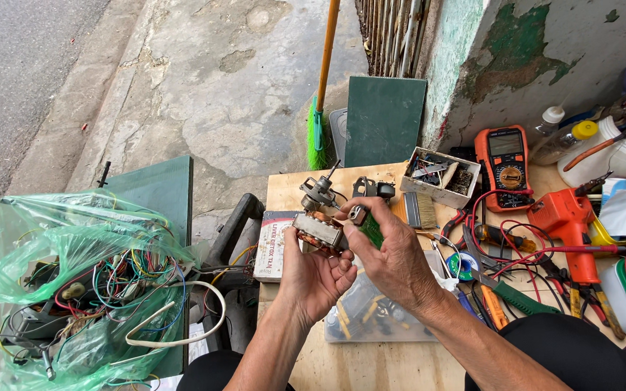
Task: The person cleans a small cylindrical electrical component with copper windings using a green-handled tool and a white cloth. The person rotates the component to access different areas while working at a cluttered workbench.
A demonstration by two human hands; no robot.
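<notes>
My left hand (311, 275) cradles a small electric motor stator (318, 232), a grey laminated block with copper windings, held above the wooden table (371, 366). My right hand (393, 257) grips a green-handled tool (368, 227) whose metal tip rests against the top of the stator. Just behind the stator, a motor rotor with a shaft (319, 190) lies on the table. A clear plastic box of small parts (371, 315) sits under my hands.
An orange multimeter (504, 166), an orange soldering gun (571, 226), pliers, red leads and a small brush (420, 210) crowd the right of the table. A cardboard tray (442, 176) stands at the back. A green bag of wires (88, 289) sits left; a broom (320, 108) leans behind.
</notes>
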